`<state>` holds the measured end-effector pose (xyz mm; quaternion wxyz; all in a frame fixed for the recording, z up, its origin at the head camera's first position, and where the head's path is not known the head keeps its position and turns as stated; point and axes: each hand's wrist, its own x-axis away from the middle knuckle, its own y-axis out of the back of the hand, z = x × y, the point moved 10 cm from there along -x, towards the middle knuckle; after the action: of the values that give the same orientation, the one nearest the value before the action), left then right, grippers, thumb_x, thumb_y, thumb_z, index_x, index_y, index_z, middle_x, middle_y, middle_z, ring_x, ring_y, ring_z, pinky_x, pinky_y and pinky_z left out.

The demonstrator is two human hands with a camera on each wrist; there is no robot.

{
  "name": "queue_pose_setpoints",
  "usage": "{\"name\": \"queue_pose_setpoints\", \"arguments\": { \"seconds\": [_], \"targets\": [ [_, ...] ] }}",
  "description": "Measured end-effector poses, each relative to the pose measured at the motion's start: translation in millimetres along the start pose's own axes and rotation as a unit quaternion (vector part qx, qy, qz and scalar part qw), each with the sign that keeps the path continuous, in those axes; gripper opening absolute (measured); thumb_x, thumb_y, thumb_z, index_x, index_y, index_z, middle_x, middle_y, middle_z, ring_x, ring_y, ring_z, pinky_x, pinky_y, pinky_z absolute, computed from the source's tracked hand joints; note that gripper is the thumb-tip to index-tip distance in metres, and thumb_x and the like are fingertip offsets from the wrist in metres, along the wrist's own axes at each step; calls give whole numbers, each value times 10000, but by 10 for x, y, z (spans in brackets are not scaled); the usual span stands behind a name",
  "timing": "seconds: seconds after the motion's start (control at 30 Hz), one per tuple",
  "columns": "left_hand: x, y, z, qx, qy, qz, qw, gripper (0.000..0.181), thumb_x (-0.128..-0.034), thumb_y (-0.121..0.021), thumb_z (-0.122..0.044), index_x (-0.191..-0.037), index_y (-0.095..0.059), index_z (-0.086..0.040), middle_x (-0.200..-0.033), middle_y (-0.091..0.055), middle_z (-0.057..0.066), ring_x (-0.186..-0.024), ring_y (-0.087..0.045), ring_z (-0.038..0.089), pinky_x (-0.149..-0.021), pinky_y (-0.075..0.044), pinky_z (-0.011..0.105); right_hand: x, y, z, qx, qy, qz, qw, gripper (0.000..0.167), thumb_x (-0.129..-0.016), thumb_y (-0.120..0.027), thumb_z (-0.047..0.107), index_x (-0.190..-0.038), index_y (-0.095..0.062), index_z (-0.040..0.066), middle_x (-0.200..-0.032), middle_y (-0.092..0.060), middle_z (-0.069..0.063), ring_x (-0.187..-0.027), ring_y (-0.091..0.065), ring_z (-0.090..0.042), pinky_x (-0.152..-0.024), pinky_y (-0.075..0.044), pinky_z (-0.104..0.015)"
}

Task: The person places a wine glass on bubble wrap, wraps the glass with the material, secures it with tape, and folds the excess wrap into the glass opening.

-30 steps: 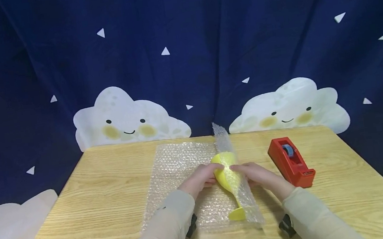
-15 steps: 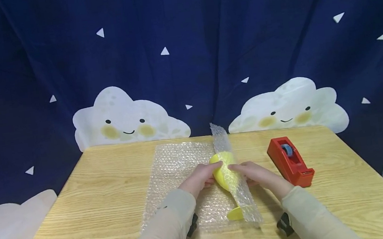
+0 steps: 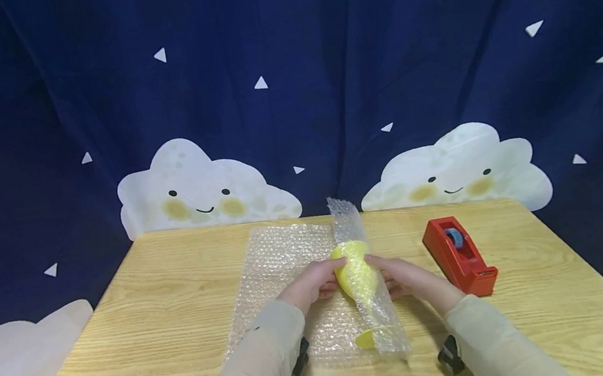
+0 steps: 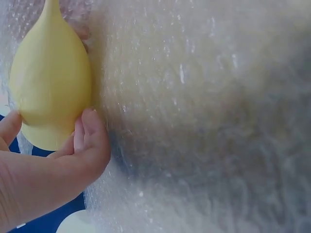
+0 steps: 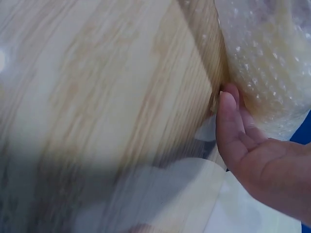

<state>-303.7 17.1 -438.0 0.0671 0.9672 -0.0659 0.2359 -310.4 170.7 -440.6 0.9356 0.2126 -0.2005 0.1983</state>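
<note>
A yellow plastic goblet (image 4: 51,77) lies on its side on a sheet of bubble wrap (image 3: 276,260), its foot toward me. The sheet's right edge is folded up over the goblet, covering most of the bowl and stem. My left hand (image 3: 311,284) grips the bowl from the left, with thumb on top and fingertips along its side. From the other side my right hand (image 3: 407,276) holds the bowl through the folded wrap. In the right wrist view its fingers (image 5: 231,121) lie against the wrapped bowl, and the thumb is hidden there.
To the right on the wooden table (image 3: 178,291) stands a red tape dispenser (image 3: 459,256) with a blue-cored roll. Behind the table's far edge hangs a dark blue curtain (image 3: 283,39) with clouds and triangles.
The folded wrap has shifted left over the goblet and covers more of its bowl, stem and foot. My two thumbs have moved slightly apart.
</note>
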Motion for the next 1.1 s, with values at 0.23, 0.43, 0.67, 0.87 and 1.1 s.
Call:
{"name": "queue_pose_setpoints", "arguments": {
  "seconds": [0.23,0.43,0.67,0.87,1.1],
  "targets": [
    [-54,18,60,141,61,45,9999,508,-867,-614,-341,-1242,-528,-9,-1147,-639,173,-872,-609,190,-761,-500,286,3,-40,17,19,78,27,10000,715,-930,-413,507,-1268,-463,-120,-1110,-656,-219,-929,-666,-209,-837,-539,-401],
    [-71,38,90,164,98,152,9997,519,-883,-594,-334,-1286,-503,-20,-1160,-635,185,-858,-625,171,-698,-494,240,-50,-82,6,4,104,191,9998,867,-847,-471,636,-1269,-456,-121,-1065,-683,-177,-923,-673,-203,-849,-536,-406],
    [-68,58,100,281,93,198,9994,468,-907,-553,-297,-1272,-492,-11,-1150,-632,194,-884,-631,190,-740,-503,266,-220,-120,-63,-193,-57,123,9997,896,-810,-511,661,-1274,-442,-103,-1068,-661,-170,-928,-662,-243,-839,-542,-408],
    [-54,37,82,155,54,192,9997,451,-917,-541,-304,-1258,-516,-10,-1110,-651,174,-843,-618,166,-716,-498,249,-92,-173,69,98,-84,14,9999,840,-870,-436,578,-1316,-371,-131,-1199,-558,-244,-1043,-607,-309,-879,-521,-446],
    [-6,51,-16,-151,-90,145,9997,550,-900,-477,-444,-1224,-548,-5,-1007,-658,142,-745,-547,139,-675,-467,240,-46,-158,98,419,-231,-337,9983,795,-888,-409,555,-1333,-376,-103,-1193,-557,-236,-1001,-618,-306,-796,-544,-423]
  ]
}}
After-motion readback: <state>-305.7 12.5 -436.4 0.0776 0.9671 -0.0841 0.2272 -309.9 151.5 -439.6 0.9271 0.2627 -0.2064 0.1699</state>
